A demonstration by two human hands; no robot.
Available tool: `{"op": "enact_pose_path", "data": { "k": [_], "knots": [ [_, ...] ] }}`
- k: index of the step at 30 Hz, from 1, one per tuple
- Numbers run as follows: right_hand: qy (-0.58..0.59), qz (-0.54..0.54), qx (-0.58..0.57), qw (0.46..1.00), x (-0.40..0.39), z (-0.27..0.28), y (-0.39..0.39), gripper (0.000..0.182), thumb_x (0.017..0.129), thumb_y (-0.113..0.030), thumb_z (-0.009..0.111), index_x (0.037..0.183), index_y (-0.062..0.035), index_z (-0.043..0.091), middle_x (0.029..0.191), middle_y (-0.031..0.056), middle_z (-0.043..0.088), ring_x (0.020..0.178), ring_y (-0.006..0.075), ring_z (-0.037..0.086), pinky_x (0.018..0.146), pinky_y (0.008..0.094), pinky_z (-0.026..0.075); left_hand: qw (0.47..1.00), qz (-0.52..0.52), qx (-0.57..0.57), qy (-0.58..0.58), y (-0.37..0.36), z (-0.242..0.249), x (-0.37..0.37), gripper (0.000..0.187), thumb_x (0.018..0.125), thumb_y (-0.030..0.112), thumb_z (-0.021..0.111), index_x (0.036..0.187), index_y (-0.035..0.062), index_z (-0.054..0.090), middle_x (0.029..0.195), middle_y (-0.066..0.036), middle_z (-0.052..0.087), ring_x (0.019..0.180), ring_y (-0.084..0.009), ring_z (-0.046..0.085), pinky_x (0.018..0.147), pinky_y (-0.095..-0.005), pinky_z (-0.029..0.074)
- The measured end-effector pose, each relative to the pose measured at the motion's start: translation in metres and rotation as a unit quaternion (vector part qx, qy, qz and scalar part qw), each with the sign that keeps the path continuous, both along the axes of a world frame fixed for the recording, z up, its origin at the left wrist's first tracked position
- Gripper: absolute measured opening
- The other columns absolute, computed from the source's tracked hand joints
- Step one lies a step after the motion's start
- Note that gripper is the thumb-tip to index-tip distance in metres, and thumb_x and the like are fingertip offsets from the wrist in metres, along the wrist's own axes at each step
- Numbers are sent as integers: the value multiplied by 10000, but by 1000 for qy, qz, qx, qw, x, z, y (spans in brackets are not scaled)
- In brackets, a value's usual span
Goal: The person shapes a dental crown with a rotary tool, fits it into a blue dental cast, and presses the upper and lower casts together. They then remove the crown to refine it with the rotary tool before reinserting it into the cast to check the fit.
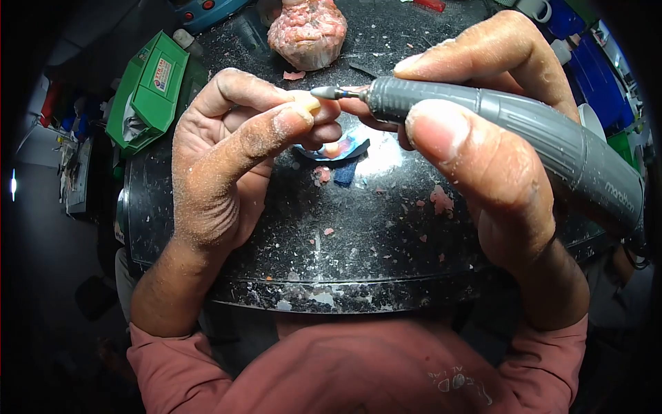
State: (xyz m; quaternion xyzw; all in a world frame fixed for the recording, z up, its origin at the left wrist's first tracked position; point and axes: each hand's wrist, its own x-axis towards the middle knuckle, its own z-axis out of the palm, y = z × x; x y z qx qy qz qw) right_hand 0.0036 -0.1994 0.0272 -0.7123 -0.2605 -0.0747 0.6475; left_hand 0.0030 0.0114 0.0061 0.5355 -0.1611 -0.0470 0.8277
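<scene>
Between thumb and fingers, my left hand (227, 155) pinches a small cream-coloured piece that looks like an artificial tooth (306, 102). Fine pale dust coats this hand. My right hand (500, 176) is wrapped round a grey rotary handpiece (524, 123) marked "marathon", which points left. Its tapered grey bur (323, 92) lies right at the tooth's upper edge, and the fingertips of my left hand are close by. Below the tooth, partly hidden by my left fingers, a shallow blue-and-white dish (355, 149) lies on the table with a small pinkish piece in it.
A lumpy pink-and-white mass (307, 34) stands at the back of the black table (365, 241). Pink scraps (442, 200) and white specks litter the surface. A green bin (153, 90) is at left, a blue device (207, 10) behind it, and blue containers (598, 83) at right.
</scene>
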Motion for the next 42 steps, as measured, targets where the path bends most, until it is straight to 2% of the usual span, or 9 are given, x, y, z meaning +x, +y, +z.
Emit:
{"op": "enact_pose_path", "data": {
  "k": [4,12,25,42],
  "knots": [
    [4,-8,-7,1000,1,1,4,288,765,-212,607,968,-11,570,852,74,566,771,120,555,722,272,453,1000,4,11,10,2,0,0,117,856,-8,590,918,38,503,903,-128,643,871,-177,638,829,-290,504],
    [11,-23,-21,999,-3,3,5,286,764,-209,610,967,-12,570,850,72,565,775,119,554,725,271,451,998,36,51,-11,-2,3,-3,114,842,11,613,901,29,517,858,-77,610,804,-134,612,768,-255,493],
    [19,-43,-45,998,-3,6,8,282,761,-204,614,965,-15,570,847,68,565,783,117,552,729,271,447,998,42,46,-23,-4,1,-6,111,846,2,617,916,21,533,911,-107,624,838,-141,620,791,-260,495],
    [32,-73,-76,994,-11,11,10,277,757,-197,620,963,-18,569,843,64,564,792,115,550,734,270,443,996,54,68,-24,-3,1,-7,130,846,47,643,931,21,549,900,-71,612,803,-105,594,748,-227,473]
  ]
}}
